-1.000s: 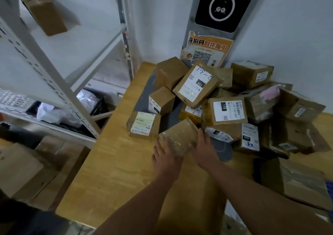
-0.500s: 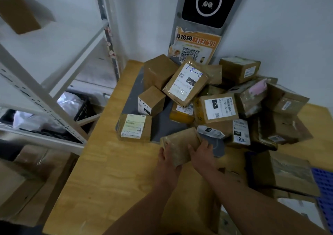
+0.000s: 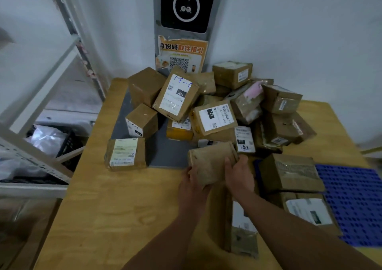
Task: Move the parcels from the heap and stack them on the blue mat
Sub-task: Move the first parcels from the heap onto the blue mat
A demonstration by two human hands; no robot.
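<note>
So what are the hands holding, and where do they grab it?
One brown parcel, between both hands: the left hand grips its near left corner, the right hand its right side.

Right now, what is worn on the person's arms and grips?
Nothing that shows. The left grip and the right grip are bare hands, without gloves or a watch in view. The left forearm and right forearm are bare too; no sleeve shows.
</note>
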